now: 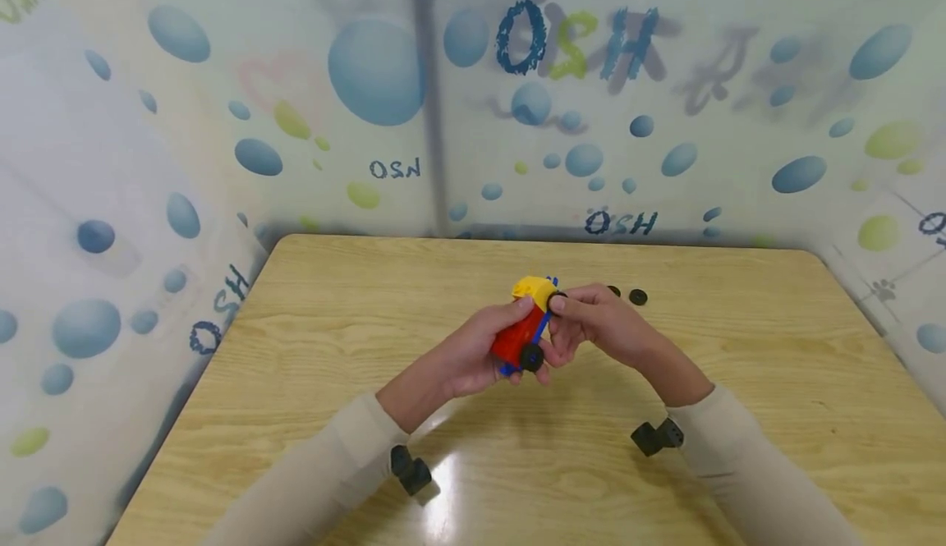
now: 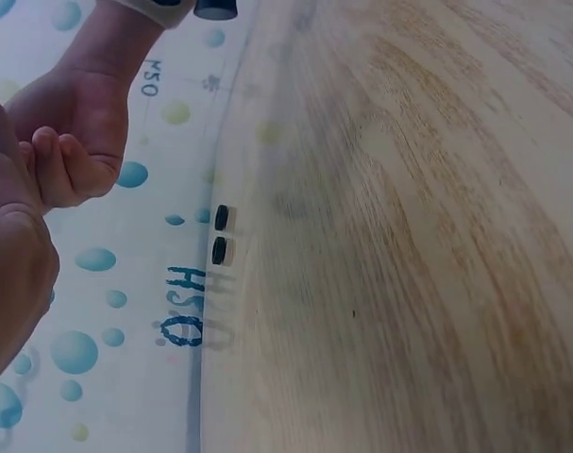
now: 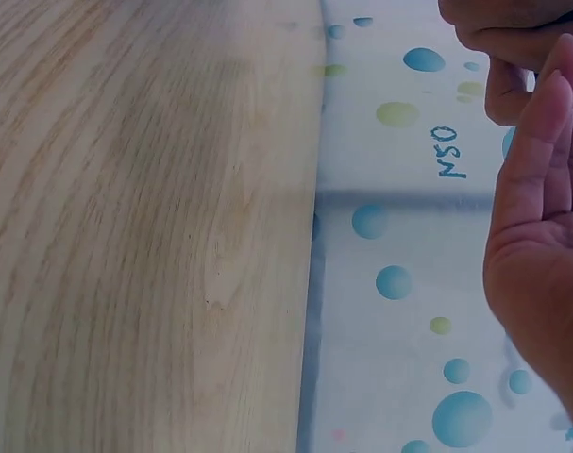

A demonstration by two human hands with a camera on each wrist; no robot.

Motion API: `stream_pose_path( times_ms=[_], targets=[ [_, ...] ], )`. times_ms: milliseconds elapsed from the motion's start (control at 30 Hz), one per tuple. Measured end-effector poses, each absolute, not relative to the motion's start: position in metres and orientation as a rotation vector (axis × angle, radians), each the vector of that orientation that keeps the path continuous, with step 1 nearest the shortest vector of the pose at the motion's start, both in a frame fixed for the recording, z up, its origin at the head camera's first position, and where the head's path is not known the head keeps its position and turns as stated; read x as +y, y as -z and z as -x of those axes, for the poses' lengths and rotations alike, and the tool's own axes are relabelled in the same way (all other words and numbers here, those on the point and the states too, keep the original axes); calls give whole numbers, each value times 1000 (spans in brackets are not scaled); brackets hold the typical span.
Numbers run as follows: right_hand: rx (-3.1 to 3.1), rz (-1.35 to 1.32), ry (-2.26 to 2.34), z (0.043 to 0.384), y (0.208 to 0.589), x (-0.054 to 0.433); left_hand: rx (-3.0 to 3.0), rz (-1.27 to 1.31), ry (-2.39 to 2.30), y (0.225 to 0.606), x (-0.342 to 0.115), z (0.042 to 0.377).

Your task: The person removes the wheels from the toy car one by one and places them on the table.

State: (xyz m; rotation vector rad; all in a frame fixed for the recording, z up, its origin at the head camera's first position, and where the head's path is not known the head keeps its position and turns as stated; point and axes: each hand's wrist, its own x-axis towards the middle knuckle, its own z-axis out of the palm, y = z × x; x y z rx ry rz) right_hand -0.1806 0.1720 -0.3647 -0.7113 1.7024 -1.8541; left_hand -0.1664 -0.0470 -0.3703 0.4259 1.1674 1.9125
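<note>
Above the table, my left hand (image 1: 476, 349) grips a small toy truck (image 1: 513, 339) with a yellow cab, red body and blue chassis. The left thumb lies along the red side, near the cab. A black wheel (image 1: 531, 357) is on the chassis at the end nearer me. My right hand (image 1: 594, 324) pinches another black wheel (image 1: 556, 300) between thumb and finger against the chassis beside the yellow cab. In the left wrist view the left hand (image 2: 17, 255) and right hand (image 2: 78, 142) meet at the left edge; the truck is mostly hidden there.
Two loose black wheels, one of them the right-hand wheel (image 1: 639, 297), lie on the wooden table (image 1: 332, 300) beyond my right hand. Walls patterned with bubbles and letters (image 1: 576, 45) stand at the table's back and sides. Small black cameras (image 1: 410, 470) sit at both wrists.
</note>
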Motion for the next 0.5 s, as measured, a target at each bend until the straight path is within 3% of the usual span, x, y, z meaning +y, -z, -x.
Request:
stream_pose_path(
  times_ms=[500],
  targets=[
    [1739,709,1921,174,373,170,1187,-448,-1896,374,-49,167]
  ],
)
